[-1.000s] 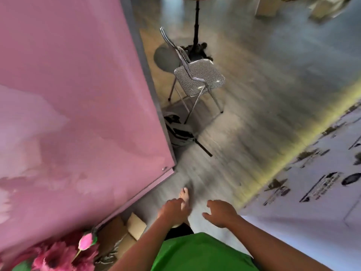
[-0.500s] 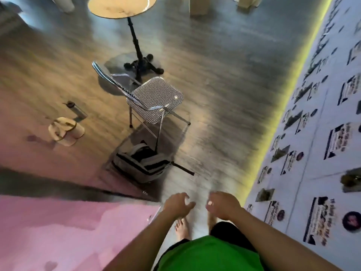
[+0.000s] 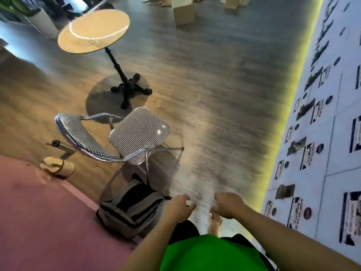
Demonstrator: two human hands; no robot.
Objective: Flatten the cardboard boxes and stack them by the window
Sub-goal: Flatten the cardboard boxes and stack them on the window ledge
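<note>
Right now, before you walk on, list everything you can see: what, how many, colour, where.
cardboard boxes: at least two standing, brown, far floor at top; flattened pieces beside them, blurred
round table: one, tan top, black pedestal, upper left
chair: one, houndstooth seat, chrome frame, centre left
backpack: one, grey and black, floor below the chair
bottle: one, metallic, lying left of the chair
roll: one, cream, at the pink floor's edge
planter: one, white, top left
wall posters: many, white and dark, right
left hand: empty, loosely curled
right hand: empty, loosely curled
</note>
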